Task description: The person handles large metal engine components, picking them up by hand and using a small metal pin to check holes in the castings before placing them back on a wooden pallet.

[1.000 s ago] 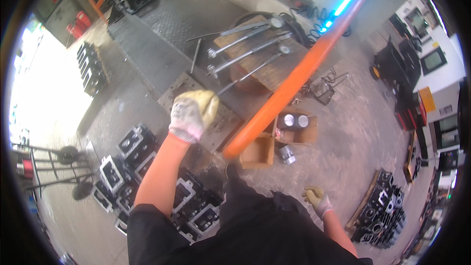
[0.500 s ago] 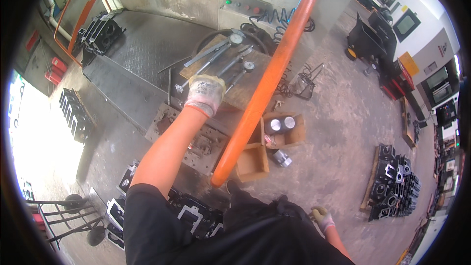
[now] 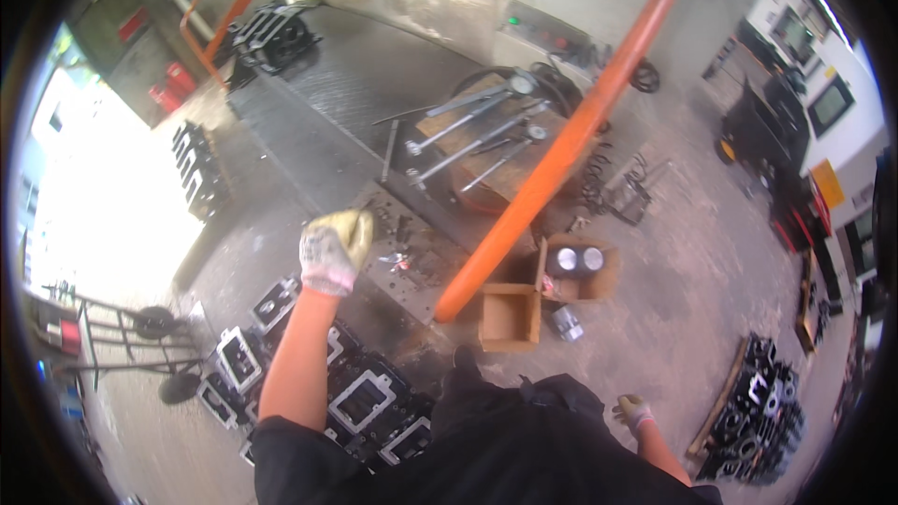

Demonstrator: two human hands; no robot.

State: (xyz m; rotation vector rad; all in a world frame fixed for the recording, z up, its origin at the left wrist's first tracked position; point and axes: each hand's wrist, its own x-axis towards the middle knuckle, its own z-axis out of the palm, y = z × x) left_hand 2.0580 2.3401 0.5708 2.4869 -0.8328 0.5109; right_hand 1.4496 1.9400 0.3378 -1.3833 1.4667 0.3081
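Note:
My left hand [image 3: 337, 248], in a white and yellowish work glove, is raised beside the near left edge of a metal plate [image 3: 395, 292] with holes and small loose parts on it. Its fingers are curled closed, and whatever they may hold is hidden. Beyond it, several dial bore gauges [image 3: 486, 138] with long rods lie side by side on a wooden board [image 3: 505, 180]. Low on the right, my gloved right hand [image 3: 634, 411] hangs by my side, fingers loosely apart, holding nothing visible.
An orange pole [image 3: 561, 154] slants across the middle. Right of its foot stand cardboard boxes [image 3: 511, 316], one with metal cylinders [image 3: 578, 260]. Black engine blocks [image 3: 360, 402] are on the floor below my left arm; more blocks [image 3: 753, 411] stand far right. A wheeled cart [image 3: 131, 332] is at left.
My left hand has drawn back from the gauges toward the lower left, over by the metal plate. The whole view has shifted, and my right hand still hangs at my side.

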